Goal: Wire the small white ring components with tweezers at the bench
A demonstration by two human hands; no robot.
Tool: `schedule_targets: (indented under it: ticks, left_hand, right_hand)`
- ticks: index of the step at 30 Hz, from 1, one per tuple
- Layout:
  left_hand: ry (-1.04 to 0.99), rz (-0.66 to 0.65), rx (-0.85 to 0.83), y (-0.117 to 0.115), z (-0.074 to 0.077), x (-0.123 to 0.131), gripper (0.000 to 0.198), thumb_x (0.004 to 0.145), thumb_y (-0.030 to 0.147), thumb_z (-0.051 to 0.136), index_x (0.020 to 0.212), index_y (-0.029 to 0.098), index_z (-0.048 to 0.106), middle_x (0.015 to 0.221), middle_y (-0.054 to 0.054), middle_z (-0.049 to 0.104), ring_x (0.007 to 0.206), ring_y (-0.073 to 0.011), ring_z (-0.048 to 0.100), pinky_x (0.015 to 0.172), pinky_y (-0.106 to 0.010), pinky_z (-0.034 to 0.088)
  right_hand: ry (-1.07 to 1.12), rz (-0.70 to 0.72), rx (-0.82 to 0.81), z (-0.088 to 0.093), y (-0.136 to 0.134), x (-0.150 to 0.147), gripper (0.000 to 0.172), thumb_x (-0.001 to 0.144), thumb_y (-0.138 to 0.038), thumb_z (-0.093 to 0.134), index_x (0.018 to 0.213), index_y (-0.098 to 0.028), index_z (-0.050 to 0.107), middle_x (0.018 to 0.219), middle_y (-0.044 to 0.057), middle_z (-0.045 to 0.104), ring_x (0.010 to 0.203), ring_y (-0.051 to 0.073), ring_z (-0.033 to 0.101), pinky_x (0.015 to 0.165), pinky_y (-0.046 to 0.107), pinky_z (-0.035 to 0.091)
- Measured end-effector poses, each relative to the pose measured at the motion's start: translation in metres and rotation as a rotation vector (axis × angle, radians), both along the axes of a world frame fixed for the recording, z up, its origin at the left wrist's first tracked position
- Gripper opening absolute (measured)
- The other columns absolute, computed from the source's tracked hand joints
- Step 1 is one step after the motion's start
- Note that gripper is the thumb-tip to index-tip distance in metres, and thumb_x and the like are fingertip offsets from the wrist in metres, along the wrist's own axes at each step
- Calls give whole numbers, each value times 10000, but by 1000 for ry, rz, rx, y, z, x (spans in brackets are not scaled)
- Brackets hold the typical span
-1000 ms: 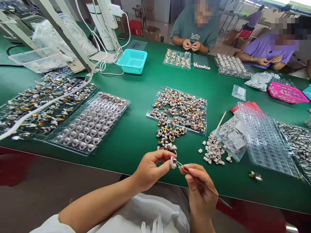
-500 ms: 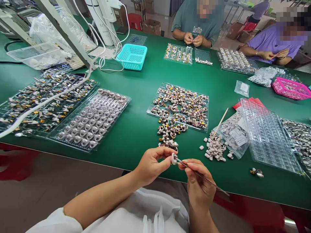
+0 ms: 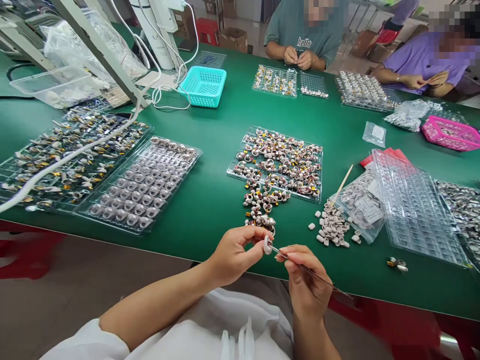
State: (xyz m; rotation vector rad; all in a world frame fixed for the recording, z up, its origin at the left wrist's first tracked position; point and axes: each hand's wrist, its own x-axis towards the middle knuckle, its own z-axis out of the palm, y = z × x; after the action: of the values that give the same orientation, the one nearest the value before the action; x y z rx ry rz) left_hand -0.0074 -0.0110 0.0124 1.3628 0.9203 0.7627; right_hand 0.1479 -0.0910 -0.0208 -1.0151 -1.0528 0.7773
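Note:
Between the thumb and fingers of my left hand (image 3: 236, 252) is a small beige curved earbud-like part (image 3: 267, 245), with something dark red on its inner side. My right hand (image 3: 309, 280) pinches thin metal tweezers (image 3: 275, 249), whose tip meets the part; whether the tip grips anything is too small to tell. Just beyond my hands lies a loose pile of similar parts (image 3: 264, 200) with yellow and red bits. Behind it, a clear tray (image 3: 237, 171) is heaped with more. To the right sits a pile of beige caps (image 3: 333, 227).
At left are a tray of beige pieces in rows (image 3: 138, 185) and trays of mixed parts (image 3: 71, 155), crossed by a white cable (image 3: 75, 154). A turquoise basket (image 3: 204, 87) stands farther back. Clear trays (image 3: 420, 210) lie right. Two people work across the table.
Both hands keep their places at the part. The tweezers have turned very slightly in my right hand, and the camera view has shifted a little.

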Motion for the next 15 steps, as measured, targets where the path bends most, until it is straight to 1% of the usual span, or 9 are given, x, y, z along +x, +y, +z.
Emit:
schedule_targets:
  ticks: [2, 4, 5, 7, 9, 11, 13, 15]
  left_hand:
    - [11, 1, 12, 1, 1, 0, 150, 825, 232, 621, 877, 133, 721, 763, -56, 718, 696, -159, 636, 679, -233, 506]
    - [-5, 7, 9, 1, 1, 0, 142, 825, 231, 620, 866, 136, 717, 751, -51, 708, 685, -153, 625, 674, -229, 502]
    - [-21, 12, 1, 1, 0, 0, 144, 830, 231, 617, 872, 136, 716, 752, -52, 706, 684, -151, 621, 675, -229, 501]
    - [-62, 19, -19, 0, -2, 0, 151, 838, 234, 614, 885, 133, 716, 760, -57, 708, 688, -150, 621, 680, -230, 502]
    - [-86, 24, -34, -2, -4, 2, 157, 844, 243, 617, 885, 132, 721, 767, -60, 708, 695, -152, 623, 689, -233, 505]
    - [-90, 29, -34, -4, -4, 3, 169, 846, 256, 624, 886, 132, 732, 793, -68, 714, 717, -163, 633, 705, -242, 512]
    - [-84, 33, -25, -6, -4, 4, 184, 849, 263, 629, 907, 134, 747, 829, -78, 727, 749, -178, 650, 731, -257, 523]
    - [-78, 38, -15, -8, -4, 5, 193, 851, 263, 641, 937, 139, 761, 861, -85, 744, 780, -193, 667, 756, -270, 530]
  right_hand:
    - [-2, -33, 28, 5, 2, 1, 143, 937, -198, 583, 1001, -247, 701, 895, 60, 688, 876, 220, 651, 728, 406, 574]
    - [-16, -62, 36, 9, 5, 3, 171, 967, -232, 525, 973, -237, 695, 871, 59, 678, 877, 227, 645, 768, 421, 543]
    - [-34, -69, 16, 11, 5, 4, 198, 978, -229, 495, 967, -237, 693, 877, 59, 675, 885, 228, 642, 777, 415, 532]
    - [-94, -68, -73, 12, 6, 6, 224, 986, -210, 465, 976, -242, 687, 905, 55, 667, 867, 209, 631, 742, 364, 522]
    - [-168, -25, -180, 11, 7, 6, 197, 977, -211, 485, 1006, -243, 677, 910, 45, 644, 800, 176, 609, 679, 306, 507]
    - [-209, 49, -236, 8, 7, 3, 160, 954, -233, 539, 1061, -240, 658, 921, 41, 620, 766, 158, 590, 646, 278, 496]
    - [-202, 96, -248, 5, 9, -3, 183, 924, -250, 593, 1101, -237, 636, 956, 48, 613, 800, 166, 597, 674, 284, 508]
    - [-164, 95, -255, 3, 11, -9, 195, 907, -261, 618, 1100, -235, 627, 971, 53, 615, 810, 170, 602, 695, 293, 518]
